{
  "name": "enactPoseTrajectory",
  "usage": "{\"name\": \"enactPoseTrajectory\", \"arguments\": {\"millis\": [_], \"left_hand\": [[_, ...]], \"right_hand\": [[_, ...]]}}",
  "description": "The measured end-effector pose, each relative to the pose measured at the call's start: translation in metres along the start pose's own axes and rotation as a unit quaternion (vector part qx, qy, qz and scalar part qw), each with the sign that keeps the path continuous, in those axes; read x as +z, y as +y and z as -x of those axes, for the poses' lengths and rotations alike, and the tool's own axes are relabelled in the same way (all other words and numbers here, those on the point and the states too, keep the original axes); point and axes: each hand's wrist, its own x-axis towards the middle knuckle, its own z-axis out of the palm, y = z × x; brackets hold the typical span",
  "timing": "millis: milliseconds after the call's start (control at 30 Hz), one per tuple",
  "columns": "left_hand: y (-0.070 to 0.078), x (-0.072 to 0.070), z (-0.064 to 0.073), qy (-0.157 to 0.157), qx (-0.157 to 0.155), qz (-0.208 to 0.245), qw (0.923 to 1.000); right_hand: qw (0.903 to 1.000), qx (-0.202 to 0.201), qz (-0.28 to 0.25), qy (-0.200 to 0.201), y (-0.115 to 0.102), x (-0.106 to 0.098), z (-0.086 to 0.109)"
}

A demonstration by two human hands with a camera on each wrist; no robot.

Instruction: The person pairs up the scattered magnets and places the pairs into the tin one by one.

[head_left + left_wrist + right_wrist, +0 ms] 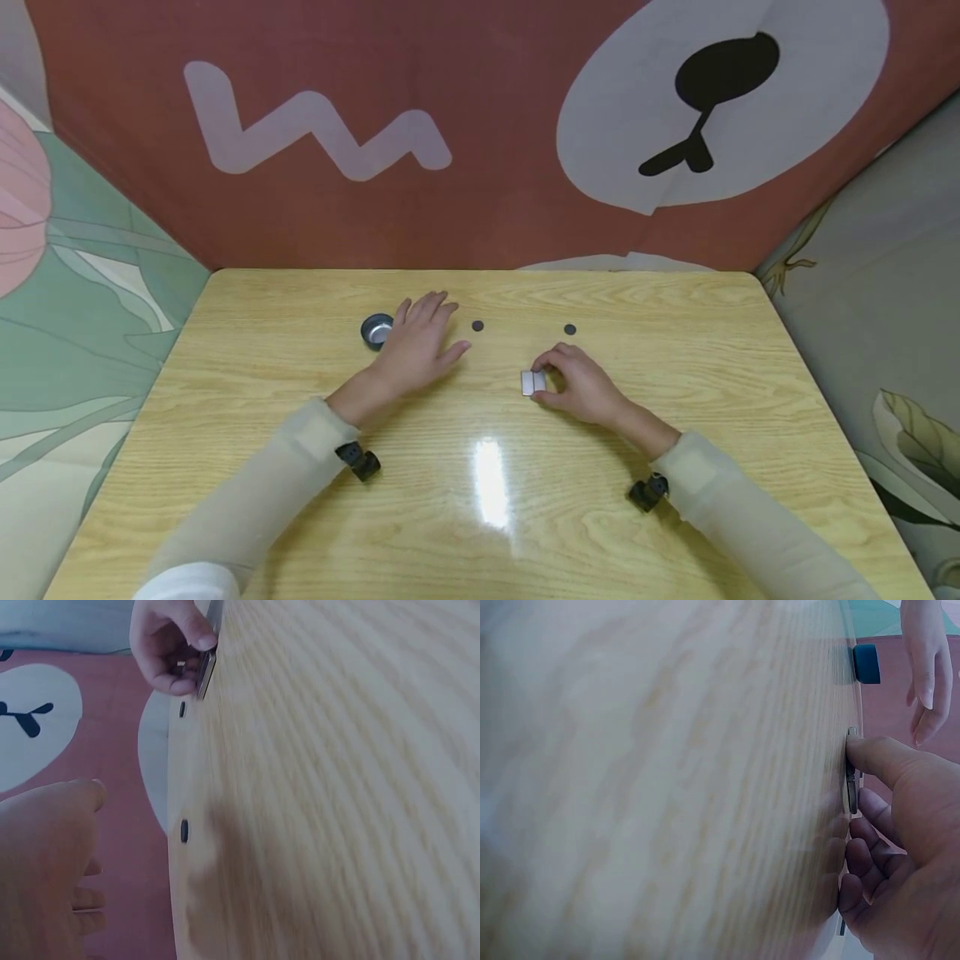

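My right hand (588, 390) pinches a small flat silver rectangle (528, 383) with a seam down its middle, thumb on the near edge and index finger on the far edge. In the right wrist view this thin metal piece (852, 796) lies at the table surface under the thumb. Held above the table, my left hand (415, 348) has its fingers stretched out and holds nothing. Its edge overlaps a small dark round bowl (370, 334) with a shiny inside. One dark disc (477, 326) lies right of the left fingers; another disc (570, 330) lies beyond the right hand.
The wood-grain table (420, 542) ends at a reddish cloth wall (495, 208) with a cartoon print. Printed fabric also hangs on both sides. A bright light reflection shows on the near middle of the tabletop. Small black cameras sit at both wrists.
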Motion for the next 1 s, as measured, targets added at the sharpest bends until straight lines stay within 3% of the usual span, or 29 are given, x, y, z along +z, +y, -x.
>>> {"name": "enactPoseTrajectory", "arguments": {"millis": [567,1000], "left_hand": [[-0.04,-0.024,0.007,-0.017,-0.055,-0.007,0.9983],[-0.065,-0.03,0.018,-0.008,-0.077,0.002,0.997]], "right_hand": [[1.0,-0.003,-0.001,0.003,0.0,0.0,0.0],[1.0,-0.001,-0.002,0.002,0.0,0.001,0.001]]}}
